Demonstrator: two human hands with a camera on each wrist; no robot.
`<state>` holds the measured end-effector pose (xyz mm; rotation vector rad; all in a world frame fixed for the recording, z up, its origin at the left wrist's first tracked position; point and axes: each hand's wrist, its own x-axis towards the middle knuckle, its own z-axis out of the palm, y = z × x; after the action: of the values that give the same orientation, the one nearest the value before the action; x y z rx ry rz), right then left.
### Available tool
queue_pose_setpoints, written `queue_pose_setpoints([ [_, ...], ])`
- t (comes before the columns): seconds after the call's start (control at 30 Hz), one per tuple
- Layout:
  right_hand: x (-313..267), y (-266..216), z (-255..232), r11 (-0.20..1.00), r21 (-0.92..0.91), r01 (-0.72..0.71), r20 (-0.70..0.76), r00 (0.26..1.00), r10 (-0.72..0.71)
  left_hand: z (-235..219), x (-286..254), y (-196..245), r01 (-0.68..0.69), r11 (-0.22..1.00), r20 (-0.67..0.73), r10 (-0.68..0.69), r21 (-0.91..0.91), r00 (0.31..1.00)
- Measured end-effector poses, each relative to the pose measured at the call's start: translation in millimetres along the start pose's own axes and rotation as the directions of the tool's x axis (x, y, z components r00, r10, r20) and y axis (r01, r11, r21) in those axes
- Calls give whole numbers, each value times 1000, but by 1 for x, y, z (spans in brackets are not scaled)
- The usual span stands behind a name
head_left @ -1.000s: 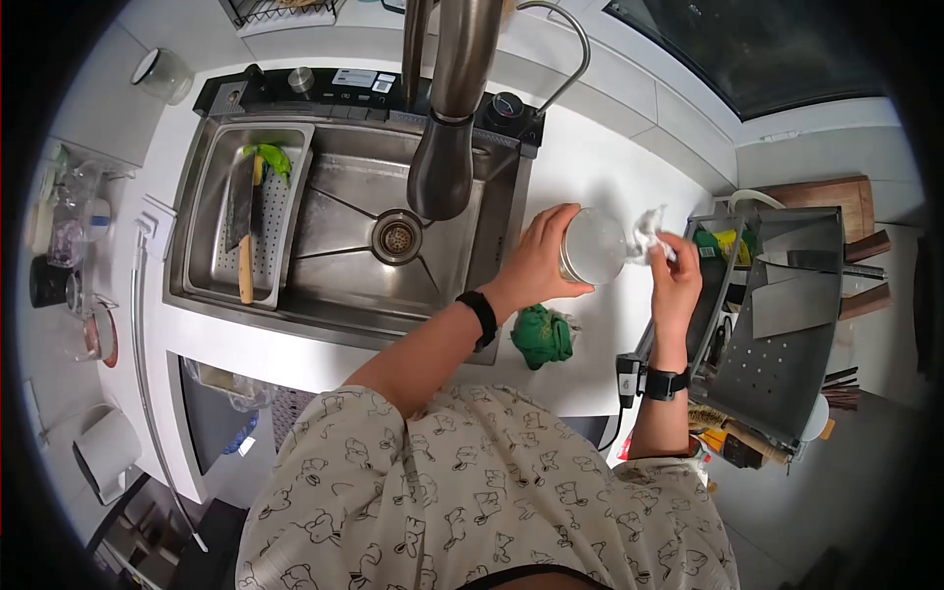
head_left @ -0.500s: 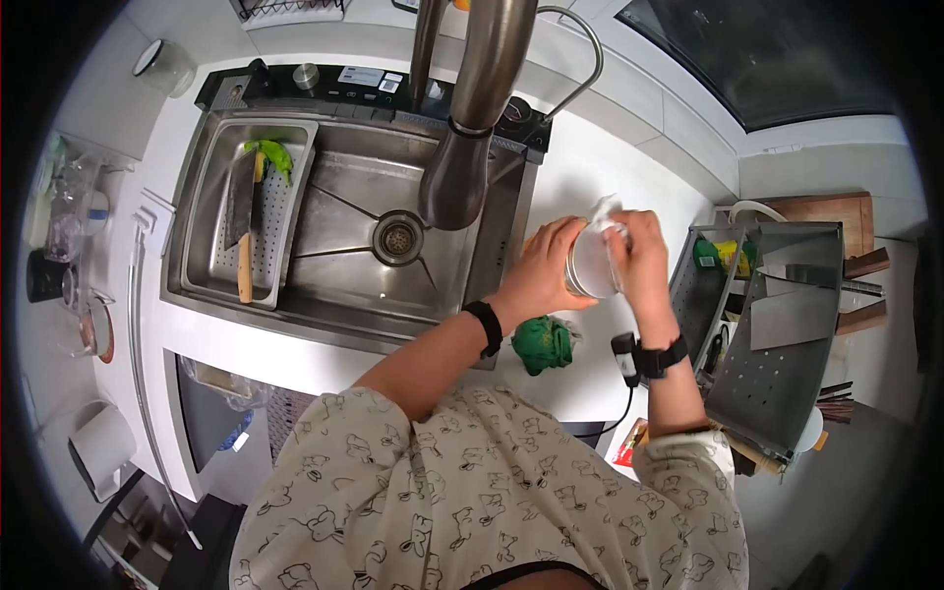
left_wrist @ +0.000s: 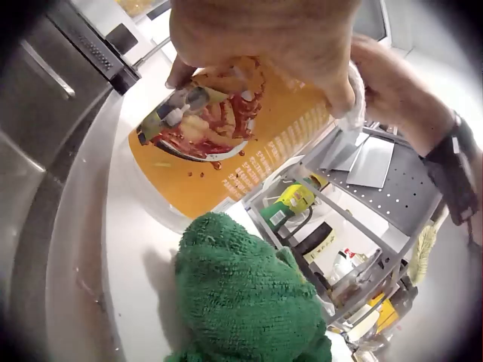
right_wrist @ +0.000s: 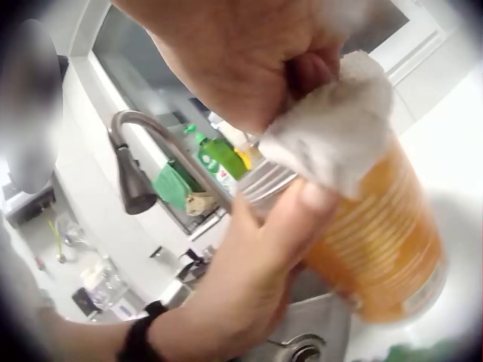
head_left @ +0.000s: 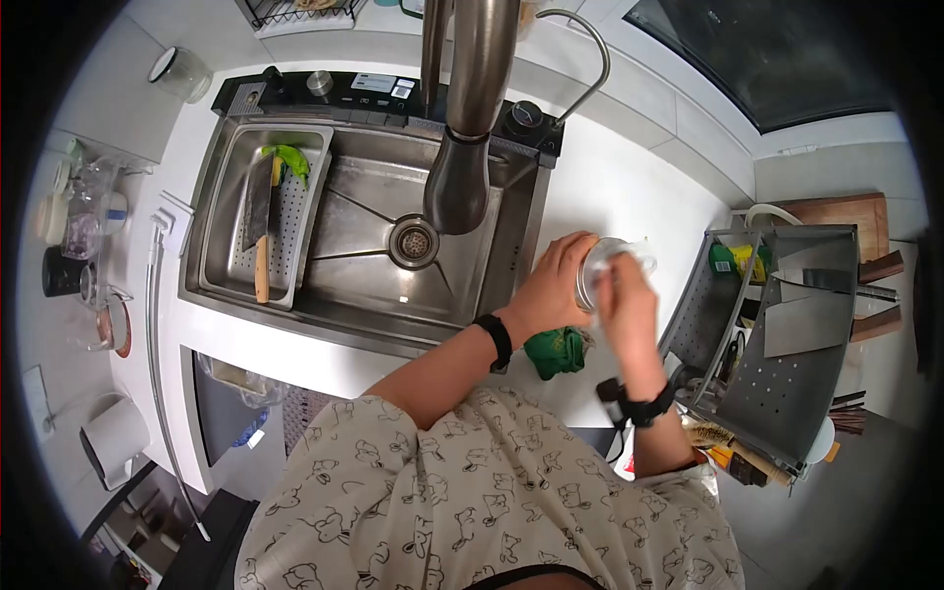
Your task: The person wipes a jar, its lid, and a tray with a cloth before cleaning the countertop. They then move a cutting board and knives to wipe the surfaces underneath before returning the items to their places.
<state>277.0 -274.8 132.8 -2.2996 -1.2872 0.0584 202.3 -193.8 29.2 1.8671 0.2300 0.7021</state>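
My left hand (head_left: 553,287) grips an orange canister (left_wrist: 226,136) round its side, with a food picture and rows of pale print on it. The canister tilts above the white counter. In my right hand (head_left: 629,303) a crumpled white tissue (right_wrist: 339,132) is pinched and pressed over the canister's top rim. That hand blurs in the head view and covers part of the top. Just below the canister, a bunched green cloth (left_wrist: 245,294) lies on the counter, nearer my body.
Left of my hands is a steel sink (head_left: 383,177) under a dark faucet (head_left: 458,182). Its perforated tray (head_left: 221,236) holds a cleaver (head_left: 258,211) and a green pepper (head_left: 293,162). To the right stands a grey rack (head_left: 777,379) with knives and a green-yellow bottle (head_left: 736,261).
My right hand came left from beside the canister, bringing the tissue onto its top, then shifted across the rim. My left hand keeps its grip. The head view swung slightly.
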Motion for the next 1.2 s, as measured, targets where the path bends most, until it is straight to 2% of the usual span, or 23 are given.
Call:
queue_pose_setpoints([
  [0.03,-4,-11,7,996,2,86,-4,996,-86,3,2,-8,1,1000,4,-1,1,1000],
  [0.1,16,-13,9,992,19,124,-2,992,-124,8,1,-19,-81,975,-43,92,208,995],
  [0.13,32,-3,8,999,-1,36,-25,999,-36,3,1,-2,35,998,-67,-31,61,997],
  [0.2,39,17,-8,990,-20,-137,-29,990,136,-5,3,10,22,999,-37,-21,36,999],
  [0.23,28,19,-11,986,-61,-154,-40,988,152,-8,6,10,16,1000,-17,-16,12,1000],
  [0.33,-19,3,1,993,-50,-106,-39,994,104,-1,4,-5,-35,999,-44,36,23,998],
  [0.37,-22,-8,8,998,-15,-60,9,998,60,2,4,-11,-72,996,-56,75,58,996],
  [0.43,8,-19,14,991,12,135,-48,990,-135,9,-5,-18,-71,989,-54,79,131,995],
  [0.5,39,3,15,999,-35,13,-34,999,-14,5,-5,-9,-79,975,-63,94,209,994],
  [0.53,44,11,7,997,-43,-69,-72,995,66,-5,1,7,-35,995,-29,38,96,999],
  [0.57,36,15,4,994,-78,-71,-102,993,63,-12,4,17,16,1000,9,-16,-17,1000],
  [0.63,9,8,0,986,-90,-141,-42,990,138,-4,-4,6,33,999,31,-32,-24,999],
  [0.67,-4,6,6,987,-101,-125,-34,992,122,1,-6,-4,-27,1000,2,27,14,1000],
  [0.7,-14,1,15,991,-131,-24,-31,999,20,5,-8,-9,-83,995,-19,84,50,996],
  [0.77,1,-18,11,997,-71,27,6,1000,-27,6,-13,-5,-44,999,-17,45,22,999],
  [0.83,26,5,10,997,-73,2,9,1000,-1,-2,-3,14,-28,1000,-82,27,-8,996],
  [0.93,19,27,-3,979,-169,-114,-86,991,100,-5,1,14,1,1000,-2,-1,26,1000],
  [1.0,-13,17,-4,973,-189,-130,-25,992,127,-5,-3,8,28,998,42,-30,49,999],
  [1.03,-24,8,0,976,-165,-139,28,989,146,-2,-3,0,-18,997,23,16,76,1000],
  [1.07,-28,-2,10,983,-146,-107,25,993,112,3,-4,-8,-67,992,10,67,103,998],
  [1.1,-19,-10,13,989,-147,5,40,999,1,4,-7,-7,-69,993,25,67,101,997],
  [1.17,15,4,17,987,-143,77,1,997,-78,3,-10,-1,-18,998,-6,19,56,1000],
  [1.2,27,13,13,991,-132,-9,-27,1000,5,4,-5,9,-23,996,-48,27,90,998],
])
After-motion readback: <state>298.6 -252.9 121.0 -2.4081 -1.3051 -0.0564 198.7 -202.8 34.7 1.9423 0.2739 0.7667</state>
